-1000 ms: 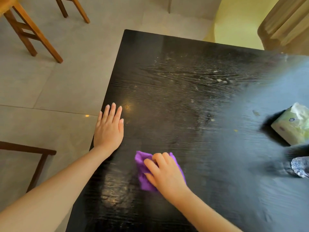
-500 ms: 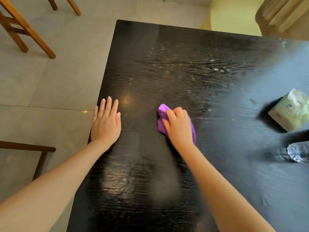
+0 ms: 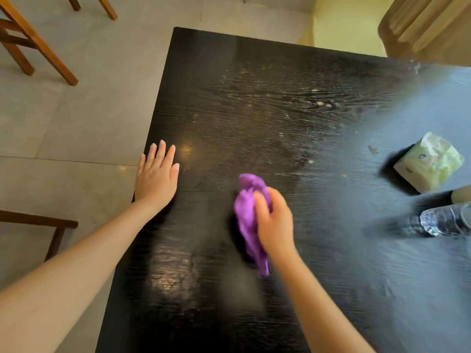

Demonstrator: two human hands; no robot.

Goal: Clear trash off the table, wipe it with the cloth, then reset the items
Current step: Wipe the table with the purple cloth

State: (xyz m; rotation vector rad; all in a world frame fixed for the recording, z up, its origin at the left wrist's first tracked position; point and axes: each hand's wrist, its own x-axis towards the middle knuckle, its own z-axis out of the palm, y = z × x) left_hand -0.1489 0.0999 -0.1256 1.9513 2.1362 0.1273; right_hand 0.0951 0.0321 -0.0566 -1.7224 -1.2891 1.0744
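Broad bare stretch of bench (image 3: pixel 254 103) ahead of the hands, tissue pack (image 3: pixel 429 163) and clear bottle (image 3: pixel 444 221) crowding the right edge, left hand (image 3: pixel 156 178) flat at the left edge

Bare left hand (image 3: pixel 156 178) and right hand (image 3: pixel 274 222), slim fingers; short rounded nails visible on left. Bare left forearm (image 3: pixel 76 271) lower left, bare right forearm (image 3: pixel 318 301) bottom centre, uncovered to frame edge.
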